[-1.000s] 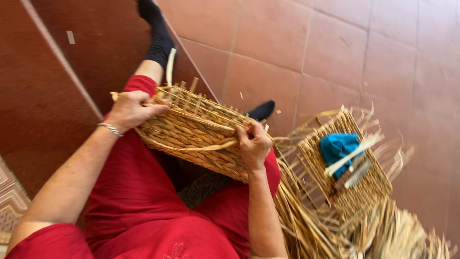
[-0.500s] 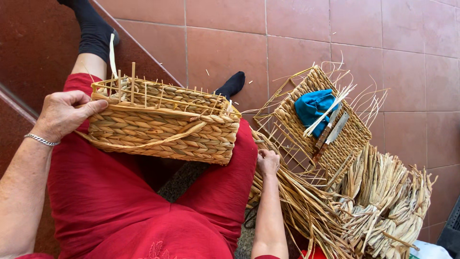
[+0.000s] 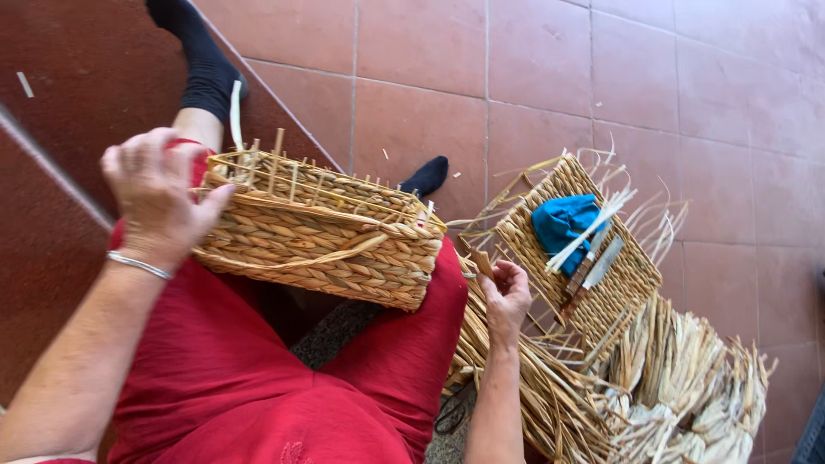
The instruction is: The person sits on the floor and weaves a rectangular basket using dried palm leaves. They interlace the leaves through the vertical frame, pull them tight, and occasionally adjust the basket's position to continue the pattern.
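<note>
Left hand (image 3: 159,193) grips the near end of our basket (image 3: 322,232), fingers curled over its rim, thumb against the woven side; a thin silver bracelet (image 3: 137,265) sits on that wrist. We note the basket lies across our lap on the red trousers (image 3: 258,378), tilted slightly, with unwoven stakes (image 3: 275,163) standing up along its top edge and one loose strand looping along its side.

Right hand (image 3: 507,296) is off the basket, down beside our right knee. Its fingers are bent loosely around a few straw strands (image 3: 481,262) at the top of a straw bundle (image 3: 550,395) lying on the floor (image 3: 550,69); we cannot tell how firmly it holds them.

Just beyond the right hand, a flat woven piece (image 3: 627,288) rests on the floor with loose ends fanning from its edges. On it we record a blue cloth (image 3: 563,223), a few pale strips crossing the cloth, and a knife-like tool (image 3: 601,262) beside them. More dried straw (image 3: 696,378) is heaped to the right of the bundle.

Our feet in black socks (image 3: 206,69) rest on the red tiled floor; the farther one shows past the basket's right end.
</note>
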`<state>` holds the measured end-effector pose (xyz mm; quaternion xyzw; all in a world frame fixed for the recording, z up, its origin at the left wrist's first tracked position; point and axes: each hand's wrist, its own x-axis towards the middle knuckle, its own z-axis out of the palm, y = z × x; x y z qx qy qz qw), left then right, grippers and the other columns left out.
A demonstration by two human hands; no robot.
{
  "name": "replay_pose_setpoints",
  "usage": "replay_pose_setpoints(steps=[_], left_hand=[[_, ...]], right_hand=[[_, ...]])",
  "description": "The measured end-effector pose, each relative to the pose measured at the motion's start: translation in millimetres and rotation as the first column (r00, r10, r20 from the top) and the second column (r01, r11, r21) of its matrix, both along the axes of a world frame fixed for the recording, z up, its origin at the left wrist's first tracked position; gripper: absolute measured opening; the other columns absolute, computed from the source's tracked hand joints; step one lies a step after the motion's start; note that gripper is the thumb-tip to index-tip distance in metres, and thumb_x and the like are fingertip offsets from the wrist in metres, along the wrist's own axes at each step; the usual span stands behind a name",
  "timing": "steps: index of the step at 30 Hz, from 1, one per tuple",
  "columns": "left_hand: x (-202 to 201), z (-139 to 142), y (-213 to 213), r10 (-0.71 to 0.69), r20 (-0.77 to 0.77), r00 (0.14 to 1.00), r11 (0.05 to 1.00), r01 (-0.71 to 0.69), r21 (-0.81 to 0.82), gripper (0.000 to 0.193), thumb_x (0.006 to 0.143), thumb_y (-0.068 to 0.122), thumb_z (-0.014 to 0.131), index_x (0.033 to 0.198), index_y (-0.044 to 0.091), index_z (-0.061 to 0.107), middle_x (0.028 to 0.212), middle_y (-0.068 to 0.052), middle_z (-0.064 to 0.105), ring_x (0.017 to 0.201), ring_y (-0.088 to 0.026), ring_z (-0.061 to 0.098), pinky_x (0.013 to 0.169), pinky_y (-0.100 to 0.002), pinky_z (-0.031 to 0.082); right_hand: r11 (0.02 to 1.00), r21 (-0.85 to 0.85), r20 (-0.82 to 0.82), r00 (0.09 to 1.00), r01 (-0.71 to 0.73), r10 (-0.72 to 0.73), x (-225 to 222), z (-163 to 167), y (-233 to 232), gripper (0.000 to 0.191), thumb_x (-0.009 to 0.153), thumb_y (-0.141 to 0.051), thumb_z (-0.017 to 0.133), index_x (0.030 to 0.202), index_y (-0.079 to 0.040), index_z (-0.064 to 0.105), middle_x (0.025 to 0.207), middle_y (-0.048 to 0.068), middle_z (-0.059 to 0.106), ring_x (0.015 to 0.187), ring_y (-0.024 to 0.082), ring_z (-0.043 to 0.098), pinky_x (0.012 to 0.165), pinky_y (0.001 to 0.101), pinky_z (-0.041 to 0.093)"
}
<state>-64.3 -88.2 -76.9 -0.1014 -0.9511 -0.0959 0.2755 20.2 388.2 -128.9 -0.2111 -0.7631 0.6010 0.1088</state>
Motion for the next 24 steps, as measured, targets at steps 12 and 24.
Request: replay_pose_setpoints(steps=[12,24], left_hand=[[72,-36,143,-0.681,0.067,0.73,-0.006,-0.097,0.995,0.027,0.102,0.02,0.063,0.12,0.002,0.072,0.115,-0.002,0.065,0.107,-0.011,0.063,0.092,-0.025,0.053],[67,-42,94,-0.638,0.123,0.76,-0.216,-0.33,0.919,0.026,0.103,0.023,0.058,0.116,0.006,0.072,0.107,0.0,0.072,0.098,-0.005,0.064,0.091,-0.023,0.053]], right_hand=[[0.847,0.054,-0.054,0.845,-0.529,0.532,3,45,-163,0.018,0.097,-0.005,0.069,0.113,0.0,0.074,0.092,0.003,0.074,0.08,0.006,0.064,0.072,0.0216,0.054],[0.75,0.234,0.102,0.783,-0.619,0.614,-29,55,-229,0.016,0.099,-0.018,0.068,0.098,-0.002,0.073,0.065,0.005,0.067,0.056,0.009,0.056,0.051,0.0286,0.047]])
